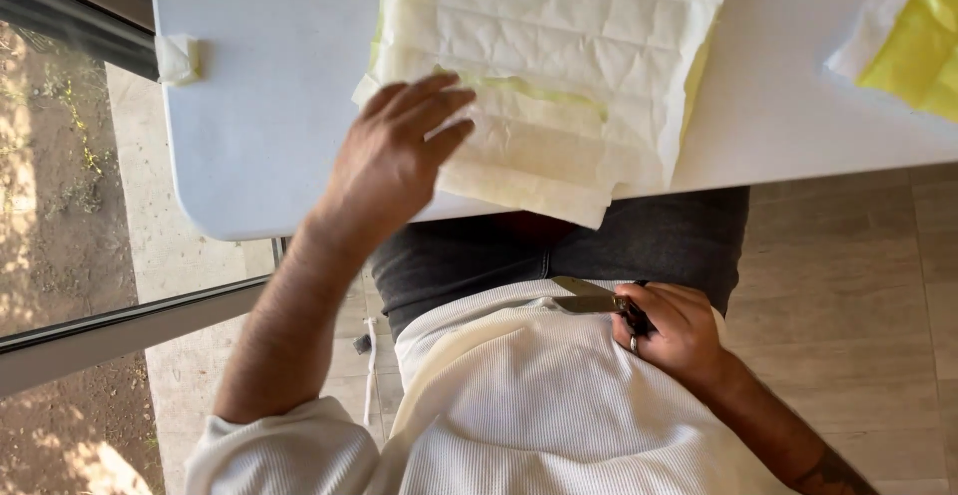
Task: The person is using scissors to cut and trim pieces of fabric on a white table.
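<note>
A white counter (259,86) with a rounded corner filled the upper part of the view. A small folded wad of pale paper (178,58) sat at its left edge. At the far right corner lay a bright yellow sheet (923,41) on a white one (878,16). Below the counter ran a floor of pale tiles (848,285). To the left, beyond a dark window frame (110,330), lay bare sunlit soil (50,176).

Bright daylight comes from the left, dappling the ground outside; the white surface (259,106) glares softly, and the left hand (394,156) shows slight motion blur.
</note>
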